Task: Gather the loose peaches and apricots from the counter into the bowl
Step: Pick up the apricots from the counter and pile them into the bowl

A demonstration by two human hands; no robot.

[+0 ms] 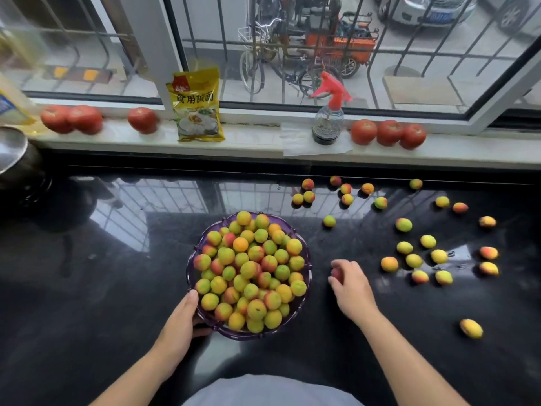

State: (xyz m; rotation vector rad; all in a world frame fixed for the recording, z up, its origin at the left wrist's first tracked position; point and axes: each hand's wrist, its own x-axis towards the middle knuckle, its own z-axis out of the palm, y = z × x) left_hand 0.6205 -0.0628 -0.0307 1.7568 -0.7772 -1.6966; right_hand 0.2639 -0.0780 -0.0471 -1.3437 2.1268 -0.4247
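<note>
Nearest, the left hand (181, 317) clasps the near-left rim of the purple bowl (306, 253), heaped with fruit. Just right, the right hand (349, 284) is curled round one reddish fruit (336, 273) over bare black counter (87, 303). Beyond lie the loose peaches and apricots (414, 260), well apart, to the counter's back edge. Farther, tomatoes (389, 132), a spray bottle (329, 112) and a yellow packet (197, 105) line the windowsill (257, 139).

My purple bowl (306, 260) holds yellow-green, red-blushed fruit (248, 271); the counter (87, 303) is glossy black, the tomatoes (388, 132) red, the packet (197, 105) yellow, the sprayer (330, 112) red-capped.
</note>
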